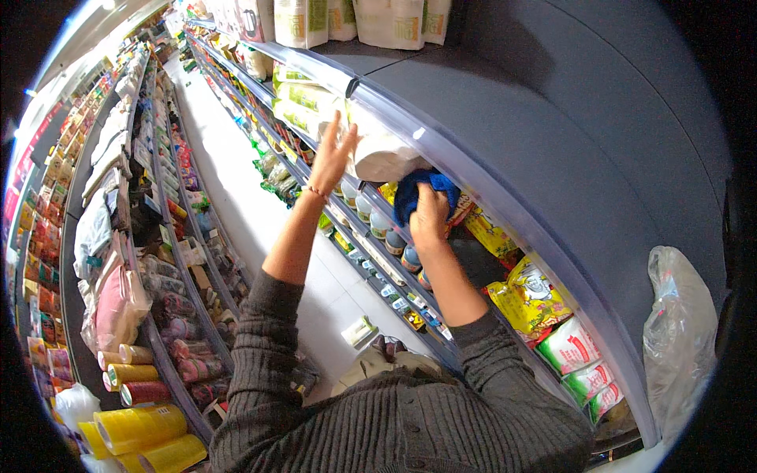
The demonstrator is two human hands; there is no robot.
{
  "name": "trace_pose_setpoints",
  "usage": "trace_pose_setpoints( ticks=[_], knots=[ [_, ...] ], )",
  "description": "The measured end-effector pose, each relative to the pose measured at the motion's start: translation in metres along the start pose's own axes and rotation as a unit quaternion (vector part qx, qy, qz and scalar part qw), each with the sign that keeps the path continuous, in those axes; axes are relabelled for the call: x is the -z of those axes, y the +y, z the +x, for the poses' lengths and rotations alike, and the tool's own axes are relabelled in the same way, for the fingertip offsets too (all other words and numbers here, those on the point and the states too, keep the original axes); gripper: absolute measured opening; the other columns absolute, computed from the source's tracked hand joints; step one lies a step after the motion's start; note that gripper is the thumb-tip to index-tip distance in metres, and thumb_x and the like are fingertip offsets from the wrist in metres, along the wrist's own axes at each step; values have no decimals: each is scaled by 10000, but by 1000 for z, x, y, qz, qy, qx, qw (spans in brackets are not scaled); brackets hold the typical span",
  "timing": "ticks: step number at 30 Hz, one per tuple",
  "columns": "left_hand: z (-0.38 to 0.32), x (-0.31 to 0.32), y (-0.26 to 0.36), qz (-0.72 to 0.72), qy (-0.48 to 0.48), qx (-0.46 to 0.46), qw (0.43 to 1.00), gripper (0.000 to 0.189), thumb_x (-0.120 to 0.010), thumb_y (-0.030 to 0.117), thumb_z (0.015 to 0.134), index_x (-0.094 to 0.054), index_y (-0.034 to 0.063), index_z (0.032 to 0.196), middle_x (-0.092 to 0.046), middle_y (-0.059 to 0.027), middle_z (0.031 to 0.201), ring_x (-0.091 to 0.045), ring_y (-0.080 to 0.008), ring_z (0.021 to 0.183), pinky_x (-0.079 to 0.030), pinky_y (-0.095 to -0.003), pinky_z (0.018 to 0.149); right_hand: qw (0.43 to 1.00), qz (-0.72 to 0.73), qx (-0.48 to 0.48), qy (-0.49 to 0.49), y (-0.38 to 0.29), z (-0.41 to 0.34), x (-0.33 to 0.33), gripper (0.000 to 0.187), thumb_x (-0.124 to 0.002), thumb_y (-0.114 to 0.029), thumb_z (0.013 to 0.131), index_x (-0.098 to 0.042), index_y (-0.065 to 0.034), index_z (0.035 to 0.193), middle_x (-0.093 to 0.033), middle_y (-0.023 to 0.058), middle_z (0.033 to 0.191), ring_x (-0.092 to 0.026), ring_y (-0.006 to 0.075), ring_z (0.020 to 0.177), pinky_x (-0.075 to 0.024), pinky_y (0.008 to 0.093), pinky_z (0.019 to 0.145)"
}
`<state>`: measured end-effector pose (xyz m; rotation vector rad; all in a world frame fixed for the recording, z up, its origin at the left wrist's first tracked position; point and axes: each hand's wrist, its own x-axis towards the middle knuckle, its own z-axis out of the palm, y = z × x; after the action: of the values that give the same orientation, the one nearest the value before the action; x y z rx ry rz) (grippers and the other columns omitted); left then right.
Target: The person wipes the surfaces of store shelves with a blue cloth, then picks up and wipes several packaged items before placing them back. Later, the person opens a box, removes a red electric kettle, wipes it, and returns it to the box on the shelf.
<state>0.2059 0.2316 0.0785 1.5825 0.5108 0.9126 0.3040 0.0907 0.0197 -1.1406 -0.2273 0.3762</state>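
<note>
My right hand [430, 216] grips a bunched dark blue cloth [408, 192] on a shelf below the top one. Just beyond the cloth lies a large white paper roll [384, 158], partly hidden under the shelf edge. My left hand [334, 156] is raised beside that roll, its fingers extended and apart. Its fingertips overlap the green-and-white paper packs [301, 109] in view; whether they touch them I cannot tell. Yellow printed bags [529, 298] lie on the same shelf, nearer to me than the cloth.
The dark top shelf [591, 148] bears packs of paper rolls [390, 23] and a crumpled clear plastic bag [680, 343]. Bottles [378, 224] stand lower down. Across the aisle floor [222, 154], shelves hold rolls of yellow tape [142, 425]. One pack [359, 332] lies near my feet.
</note>
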Motion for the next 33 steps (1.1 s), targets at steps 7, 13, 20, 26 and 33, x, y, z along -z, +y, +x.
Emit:
trace_pose_setpoints(
  ticks=[7,13,20,26,33],
  knots=[
    [-2,7,-18,102,69,-165,979,818,-705,271,821,-243,-32,1425,-289,-228,1451,-255,-288,1366,-259,-369,1095,997,45,-50,-22,11,11,-60,230,-591,-105,814,-624,16,1007,-618,75,987,-572,181,877,-442,313,835],
    [52,61,-57,111,237,-128,957,533,-658,198,844,-457,-50,1271,-631,-163,1098,-630,-216,982,-507,-308,814,979,-194,-39,-44,13,29,-94,266,-596,-193,766,-627,28,911,-633,84,883,-576,193,847,-446,331,796],
    [89,64,-50,204,283,-68,935,362,-665,257,832,-584,9,1083,-644,-135,992,-626,-254,898,-468,-355,810,952,114,-125,-257,33,34,-31,293,-551,-93,824,-558,-67,1116,-591,75,1026,-580,203,904,-488,375,797],
    [91,37,30,197,266,-391,859,325,-479,162,953,-453,-12,1226,-526,-144,1154,-508,-235,1084,-368,-367,979,894,-52,-128,-427,6,-23,103,536,-453,-290,958,-296,-52,1412,-347,87,1415,-315,201,1319,-245,341,1094],
    [265,28,61,136,126,-176,967,731,-673,440,813,-430,-81,1263,-483,-227,1243,-526,-303,1109,-410,-353,955,915,-131,-169,-343,-10,-83,182,514,-398,-206,978,-260,-8,1432,-292,110,1476,-284,222,1352,-218,344,1120]
  ],
)
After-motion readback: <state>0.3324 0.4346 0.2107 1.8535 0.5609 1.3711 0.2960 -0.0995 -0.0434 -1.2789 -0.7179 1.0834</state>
